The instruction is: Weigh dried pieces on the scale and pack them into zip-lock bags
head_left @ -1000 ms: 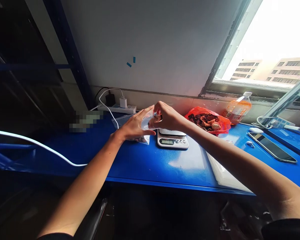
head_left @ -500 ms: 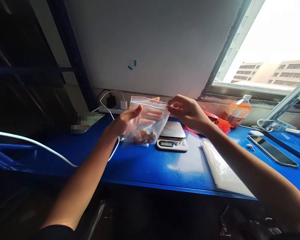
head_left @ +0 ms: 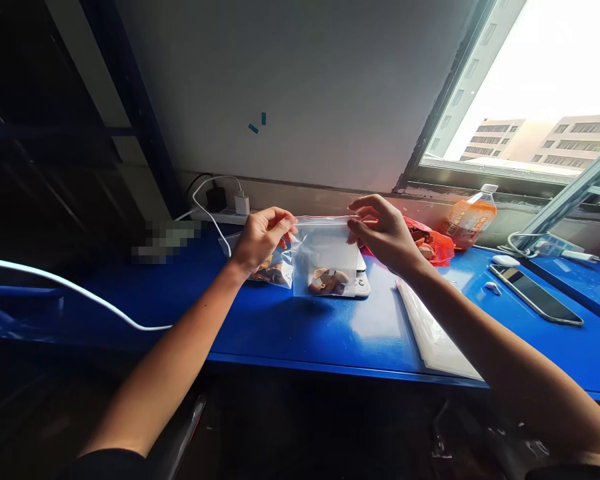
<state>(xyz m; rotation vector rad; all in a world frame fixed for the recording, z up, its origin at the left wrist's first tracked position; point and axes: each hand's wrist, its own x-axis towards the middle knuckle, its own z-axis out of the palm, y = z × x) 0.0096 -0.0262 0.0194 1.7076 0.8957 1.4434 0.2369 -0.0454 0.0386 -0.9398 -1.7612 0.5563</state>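
Observation:
A clear zip-lock bag (head_left: 317,250) hangs upright above the blue table, with brown dried slices (head_left: 329,283) gathered at its bottom. My left hand (head_left: 264,240) is closed, pinching the bag's upper left corner. The fingers of my right hand (head_left: 383,230) pinch its upper right corner, so the top edge is stretched between both hands. Behind the bag is a digital kitchen scale (head_left: 364,288), mostly hidden by it. Another clear bag (head_left: 283,277) with brown pieces lies on the table behind my left hand.
On the right are a red plastic bag (head_left: 443,250) of brown pieces, a bottle of orange drink (head_left: 473,217), a stack of clear bags (head_left: 430,333), a phone (head_left: 537,297) and a white earbud (head_left: 493,288). A white cable (head_left: 105,307) crosses the left side.
My left hand has gone from spread behind the bag to pinching its upper left corner. The bag has shifted right in front of the scale, uncovering the other filled bag.

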